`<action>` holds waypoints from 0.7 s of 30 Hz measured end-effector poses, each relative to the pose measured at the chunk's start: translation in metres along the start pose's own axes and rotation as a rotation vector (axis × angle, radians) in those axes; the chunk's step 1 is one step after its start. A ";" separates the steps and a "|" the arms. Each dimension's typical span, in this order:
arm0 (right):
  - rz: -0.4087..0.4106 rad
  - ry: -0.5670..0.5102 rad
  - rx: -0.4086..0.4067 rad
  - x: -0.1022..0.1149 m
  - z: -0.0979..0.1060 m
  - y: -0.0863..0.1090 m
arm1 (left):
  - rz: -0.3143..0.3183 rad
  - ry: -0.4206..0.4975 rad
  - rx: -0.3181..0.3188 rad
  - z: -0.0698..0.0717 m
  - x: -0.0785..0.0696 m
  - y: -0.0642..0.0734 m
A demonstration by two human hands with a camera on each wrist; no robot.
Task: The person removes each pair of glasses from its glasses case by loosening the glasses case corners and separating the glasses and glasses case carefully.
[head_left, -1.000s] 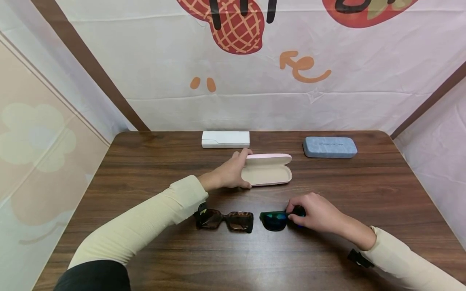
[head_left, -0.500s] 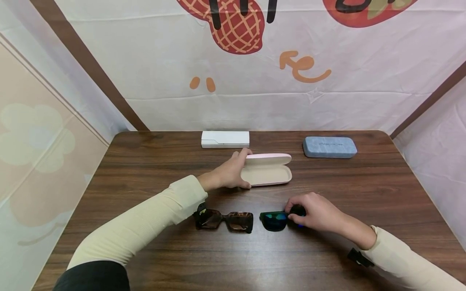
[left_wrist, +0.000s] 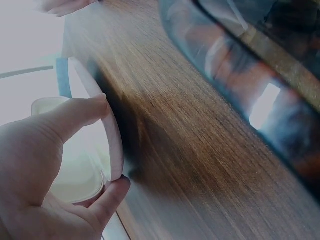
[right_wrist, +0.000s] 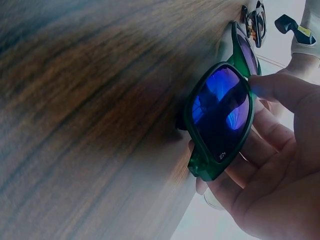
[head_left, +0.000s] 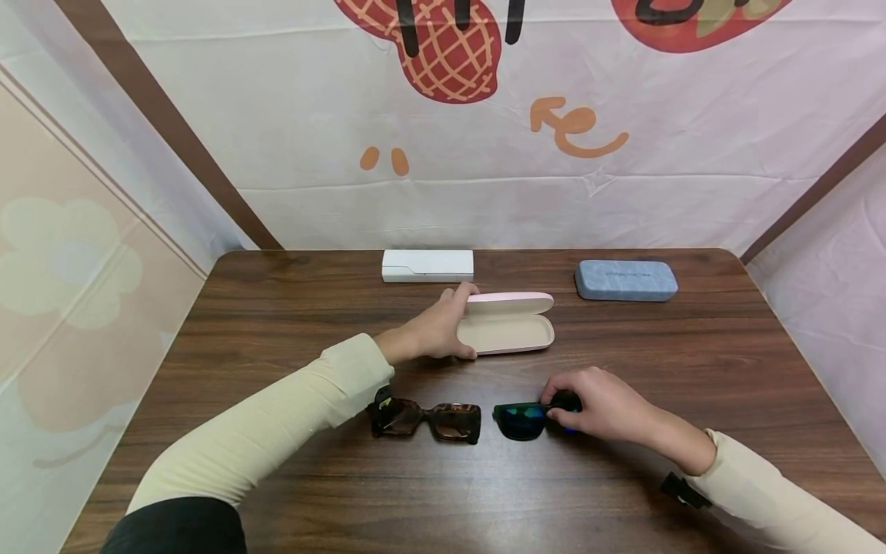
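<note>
My left hand (head_left: 434, 327) grips the left end of a pink glasses case (head_left: 511, 334), which lies with its lid raised and its cream inside bare. In the left wrist view, thumb and fingers span the end of the case (left_wrist: 114, 140). Nearer the front, my right hand (head_left: 609, 410) pinches a pair of green-framed sunglasses (head_left: 521, 422), covering much of their right half. The right wrist view shows a blue mirrored lens (right_wrist: 222, 112), with the thumb at the bridge and the fingers behind the frame. Tortoiseshell sunglasses (head_left: 454, 423) lie folded beside them, partly behind the left cuff.
A white glasses case (head_left: 428, 266) stands at the table's back edge, behind the left hand. To its right sits a closed light-blue glasses case (head_left: 627, 280). A printed white cloth (head_left: 484, 208) hangs behind the brown wooden table (head_left: 429, 500).
</note>
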State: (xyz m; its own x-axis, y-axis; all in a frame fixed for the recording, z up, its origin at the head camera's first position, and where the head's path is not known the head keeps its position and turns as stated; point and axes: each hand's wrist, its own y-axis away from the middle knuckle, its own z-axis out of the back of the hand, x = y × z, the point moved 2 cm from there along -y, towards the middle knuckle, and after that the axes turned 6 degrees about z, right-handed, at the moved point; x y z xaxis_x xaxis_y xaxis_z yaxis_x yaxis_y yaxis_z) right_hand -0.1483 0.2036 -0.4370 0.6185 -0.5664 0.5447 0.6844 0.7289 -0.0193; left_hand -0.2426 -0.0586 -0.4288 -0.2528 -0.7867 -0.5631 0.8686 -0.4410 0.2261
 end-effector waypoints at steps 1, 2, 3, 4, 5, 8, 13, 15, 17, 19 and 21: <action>0.001 0.000 0.001 0.000 0.000 0.000 | 0.000 0.003 0.000 0.000 0.000 0.000; 0.001 0.000 0.002 0.000 0.000 0.000 | -0.001 0.004 0.000 0.000 -0.001 0.001; 0.001 -0.003 0.003 0.000 0.000 0.000 | -0.003 0.006 -0.001 0.001 -0.001 0.001; 0.001 -0.005 0.005 0.000 0.000 0.000 | -0.001 0.008 0.000 0.001 -0.001 0.001; 0.002 -0.008 0.007 0.000 0.000 0.000 | -0.001 0.012 0.000 0.001 -0.002 0.002; 0.003 -0.017 0.008 0.000 0.000 0.000 | -0.004 0.017 -0.003 0.001 -0.002 0.002; 0.010 -0.031 -0.003 0.001 0.001 0.000 | 0.000 0.013 0.004 0.002 -0.002 0.002; 0.012 -0.035 -0.010 0.001 0.001 0.000 | 0.002 0.010 0.007 0.002 -0.003 0.002; 0.013 -0.038 -0.018 0.002 0.002 -0.001 | -0.001 0.009 0.005 0.002 -0.003 0.002; 0.014 -0.040 -0.026 0.002 0.002 -0.001 | -0.005 0.008 0.003 0.002 -0.003 0.002; 0.016 -0.044 -0.035 0.002 0.003 -0.001 | -0.004 0.007 0.003 0.001 -0.003 0.002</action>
State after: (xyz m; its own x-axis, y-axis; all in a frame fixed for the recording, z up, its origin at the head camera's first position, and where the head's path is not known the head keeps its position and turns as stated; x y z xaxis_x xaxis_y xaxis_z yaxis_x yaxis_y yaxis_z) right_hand -0.1489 0.2026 -0.4337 0.6128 -0.5366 0.5800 0.6880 0.7234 -0.0576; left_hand -0.2410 -0.0578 -0.4257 -0.2534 -0.7817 -0.5699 0.8664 -0.4454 0.2258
